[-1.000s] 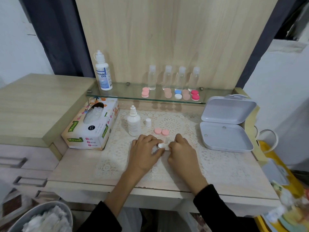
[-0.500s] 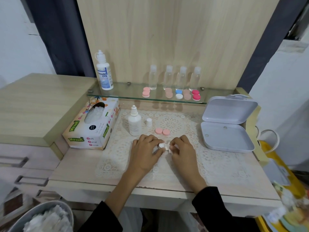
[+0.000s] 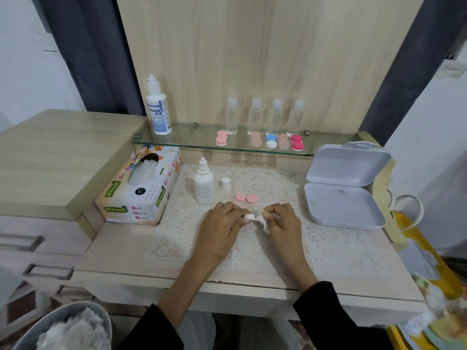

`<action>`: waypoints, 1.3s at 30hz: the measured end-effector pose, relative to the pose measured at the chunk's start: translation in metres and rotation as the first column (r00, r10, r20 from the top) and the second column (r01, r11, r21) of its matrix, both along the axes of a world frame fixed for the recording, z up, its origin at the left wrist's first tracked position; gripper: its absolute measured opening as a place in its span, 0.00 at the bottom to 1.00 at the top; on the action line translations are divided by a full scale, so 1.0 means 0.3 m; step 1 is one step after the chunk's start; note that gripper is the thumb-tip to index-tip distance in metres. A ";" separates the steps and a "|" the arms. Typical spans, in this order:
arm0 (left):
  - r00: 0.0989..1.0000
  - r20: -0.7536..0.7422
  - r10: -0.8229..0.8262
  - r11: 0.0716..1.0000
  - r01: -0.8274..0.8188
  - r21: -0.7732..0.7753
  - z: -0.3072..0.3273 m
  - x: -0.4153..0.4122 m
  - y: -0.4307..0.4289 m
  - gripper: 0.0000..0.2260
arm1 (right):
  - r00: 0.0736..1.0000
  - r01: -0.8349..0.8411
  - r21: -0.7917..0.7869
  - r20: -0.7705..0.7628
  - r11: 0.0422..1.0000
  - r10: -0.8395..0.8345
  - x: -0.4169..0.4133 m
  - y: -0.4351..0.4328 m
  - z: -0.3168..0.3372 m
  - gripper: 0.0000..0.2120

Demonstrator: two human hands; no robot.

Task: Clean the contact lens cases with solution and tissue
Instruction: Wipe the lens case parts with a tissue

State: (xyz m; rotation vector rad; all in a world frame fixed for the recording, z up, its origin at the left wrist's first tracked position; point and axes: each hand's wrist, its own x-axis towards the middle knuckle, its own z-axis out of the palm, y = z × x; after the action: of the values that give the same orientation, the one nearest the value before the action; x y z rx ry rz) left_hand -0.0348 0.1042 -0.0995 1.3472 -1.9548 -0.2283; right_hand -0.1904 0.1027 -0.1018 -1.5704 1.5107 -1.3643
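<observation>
Barely visible: lens case (image 3: 250,217), tissue (image 3: 266,225).

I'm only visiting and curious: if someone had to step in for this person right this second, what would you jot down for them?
Left hand: grips the white lens case over the lace mat.
Right hand: pinches a bit of tissue at the case's right end.
Nearby: two pink caps lie loose behind the hands. The small bottle stands open, with its white cap beside it. The tissue box is at left.
Done: this case is open and being wiped.
Left: finish wiping and put the caps back on. The other cases sit on the glass shelf; I cannot tell whether they are clean.
</observation>
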 end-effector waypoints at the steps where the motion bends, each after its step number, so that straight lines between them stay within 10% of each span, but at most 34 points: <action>1: 1.000 0.012 0.000 1.000 0.000 0.008 0.000 -0.001 0.001 0.15 | 1.000 0.007 -0.013 0.030 1.000 -0.006 -0.001 0.002 0.003 0.10; 13: 0.996 -0.085 0.012 0.994 -0.002 0.114 0.012 -0.001 0.008 0.12 | 0.944 0.114 -0.021 0.313 0.993 -0.102 -0.008 0.033 0.029 0.06; 30: 0.999 -0.032 0.004 0.993 0.000 0.116 -0.001 -0.004 -0.015 0.15 | 0.918 -0.099 -0.271 -0.397 0.958 -0.017 0.035 0.029 -0.002 0.06; 39: 1.000 -0.024 -0.015 0.994 0.017 0.109 -0.003 -0.004 -0.022 0.15 | 0.955 -0.005 -0.204 -0.293 0.979 -0.057 0.023 0.012 -0.004 0.07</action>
State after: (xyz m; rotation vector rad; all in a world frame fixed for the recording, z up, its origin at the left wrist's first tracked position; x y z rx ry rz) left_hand -0.0361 0.0975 -0.1003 1.3929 -1.9594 -0.3619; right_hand -0.1834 0.1062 -0.1031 -1.9633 1.6097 -1.3802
